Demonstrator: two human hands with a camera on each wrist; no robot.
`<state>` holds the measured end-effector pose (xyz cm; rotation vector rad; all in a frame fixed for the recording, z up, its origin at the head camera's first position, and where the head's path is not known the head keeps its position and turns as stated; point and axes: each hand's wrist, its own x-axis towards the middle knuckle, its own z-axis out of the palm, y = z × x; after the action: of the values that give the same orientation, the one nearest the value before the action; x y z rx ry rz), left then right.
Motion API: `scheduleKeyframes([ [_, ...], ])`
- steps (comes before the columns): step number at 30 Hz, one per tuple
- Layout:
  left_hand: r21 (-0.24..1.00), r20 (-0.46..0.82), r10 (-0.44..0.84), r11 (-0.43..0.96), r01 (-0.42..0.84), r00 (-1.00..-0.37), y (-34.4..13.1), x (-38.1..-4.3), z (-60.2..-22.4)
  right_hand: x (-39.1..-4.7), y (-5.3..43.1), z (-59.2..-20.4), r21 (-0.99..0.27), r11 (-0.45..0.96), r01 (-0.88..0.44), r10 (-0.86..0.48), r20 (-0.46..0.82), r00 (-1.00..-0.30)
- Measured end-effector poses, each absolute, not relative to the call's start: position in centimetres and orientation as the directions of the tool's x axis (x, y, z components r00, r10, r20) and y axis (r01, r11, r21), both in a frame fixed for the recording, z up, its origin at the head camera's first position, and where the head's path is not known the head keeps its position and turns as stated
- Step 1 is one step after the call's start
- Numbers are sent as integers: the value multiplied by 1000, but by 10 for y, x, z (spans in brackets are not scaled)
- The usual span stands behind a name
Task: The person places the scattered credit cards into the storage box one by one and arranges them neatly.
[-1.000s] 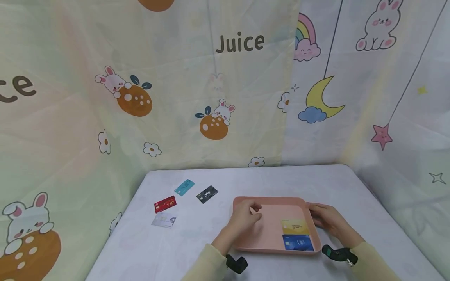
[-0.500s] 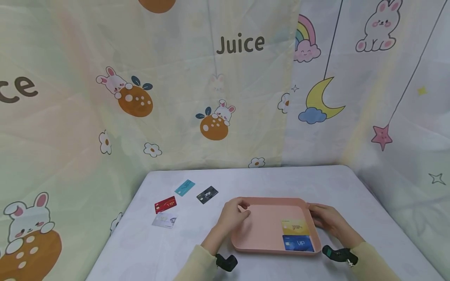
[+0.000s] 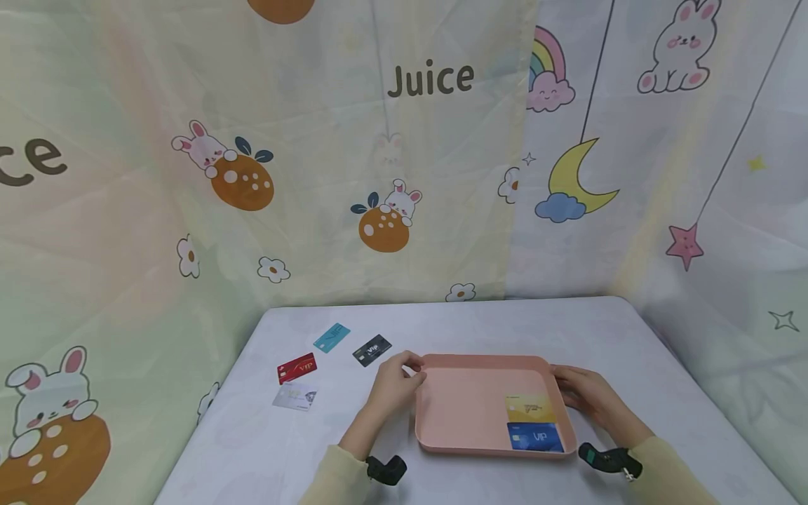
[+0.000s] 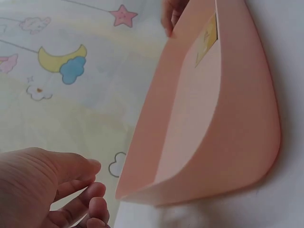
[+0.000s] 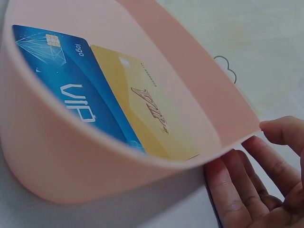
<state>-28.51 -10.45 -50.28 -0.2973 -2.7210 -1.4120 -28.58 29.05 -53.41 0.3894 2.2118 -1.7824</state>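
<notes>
A shallow pink tray [image 3: 467, 400] lies on the white table, with a gold VIP card [image 5: 142, 104] and a blue VIP card [image 5: 61, 80] side by side in its near right corner. My right hand [image 3: 583, 393] holds the tray's right side, the thumb at the rim and the other fingers against the outer wall. At the far left corner is my left hand [image 3: 394, 386], loosely bent and holding nothing. The left wrist view shows a small gap between its fingertips [image 4: 97, 204] and the rim.
Left of the tray, several cards lie on the table: teal [image 3: 331, 337], black [image 3: 372, 349], red [image 3: 297, 367] and silvery [image 3: 295, 396]. The red and silvery ones lie edge to edge. Behind the table [image 3: 353, 449] hangs printed cloth [image 3: 315, 140].
My left hand has moved left, from over the inside of the tray to its left rim. The right hand stays in place, and the cards have not moved.
</notes>
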Motion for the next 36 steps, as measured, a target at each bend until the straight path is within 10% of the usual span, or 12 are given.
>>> scheduleKeyframes([
  [36, 821, 48, -134, 570, -38, -990, -213, -287, -512, -278, 287, -544, -930, 243, 275, 37, -274, -961],
])
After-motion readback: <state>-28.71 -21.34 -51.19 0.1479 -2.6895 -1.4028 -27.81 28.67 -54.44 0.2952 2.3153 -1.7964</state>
